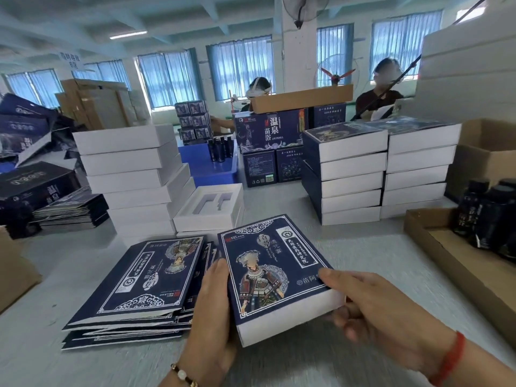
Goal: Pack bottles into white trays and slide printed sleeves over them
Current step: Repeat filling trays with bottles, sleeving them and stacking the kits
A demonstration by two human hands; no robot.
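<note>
I hold a white tray inside a dark blue printed sleeve [270, 272] just above the table, near its front edge. My left hand [213, 308] grips its left side, thumb on the printed top. My right hand [374, 305] grips its right front corner, thumb on top and fingers underneath. The tray's white end shows at the front. A pile of flat printed sleeves [134, 289] lies to the left. An open white tray [210, 208] with cut-out slots sits behind. Dark bottles [485, 216] stand in a cardboard tray [446, 255] on the right.
A stack of white trays [131, 174] rises at left centre. Two stacks of sleeved boxes [377, 169] stand at right centre. Blue printed cartons [270, 146], a blue bin [206, 163] with bottles, cardboard boxes and two seated people are beyond.
</note>
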